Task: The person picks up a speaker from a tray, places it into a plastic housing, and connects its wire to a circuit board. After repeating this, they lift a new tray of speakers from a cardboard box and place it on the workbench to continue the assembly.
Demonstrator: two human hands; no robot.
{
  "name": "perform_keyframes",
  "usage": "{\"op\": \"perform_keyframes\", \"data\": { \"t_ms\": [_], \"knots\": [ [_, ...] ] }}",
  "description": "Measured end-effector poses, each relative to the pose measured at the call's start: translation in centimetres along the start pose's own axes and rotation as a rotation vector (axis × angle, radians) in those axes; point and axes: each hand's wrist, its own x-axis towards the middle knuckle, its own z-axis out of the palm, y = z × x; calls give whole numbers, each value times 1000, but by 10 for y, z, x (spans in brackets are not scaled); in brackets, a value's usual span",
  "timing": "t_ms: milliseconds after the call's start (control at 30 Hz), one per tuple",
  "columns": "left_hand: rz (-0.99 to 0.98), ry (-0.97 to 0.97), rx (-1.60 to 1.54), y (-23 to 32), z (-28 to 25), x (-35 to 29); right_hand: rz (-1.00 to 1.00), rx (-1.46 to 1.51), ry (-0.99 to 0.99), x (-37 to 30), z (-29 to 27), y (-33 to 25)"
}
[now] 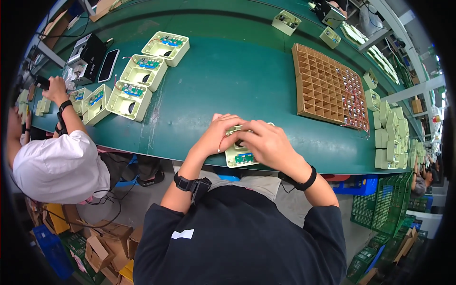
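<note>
At the table's near edge, right in front of me, lies a pale cream plastic housing (231, 158) with a green and blue circuit board (244, 158) in its near end. My left hand (219, 134) is closed round the housing's left and far side, and a small white wire end pokes out under its fingers. Over the housing's middle bends my right hand (267, 145), its fingers curled down into it beside a dark round part. Whatever those fingertips pinch is hidden. Both hands nearly touch and cover most of the housing.
A cardboard divider box (318, 85) with small wired parts stands right of centre. Open housings (144, 71) with boards line up at left, near a phone (109, 65). More housings (390, 135) are stacked at far right. A co-worker (59, 161) sits at left.
</note>
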Motion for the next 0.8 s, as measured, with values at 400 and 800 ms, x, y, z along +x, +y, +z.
{"op": "perform_keyframes", "data": {
  "t_ms": [400,800],
  "knots": [
    [39,84,-188,-21,15,-12,-423,392,-94,39,23,-1],
    [-43,48,-42,-3,11,-10,-288,409,-90,14,0,1]
  ]
}}
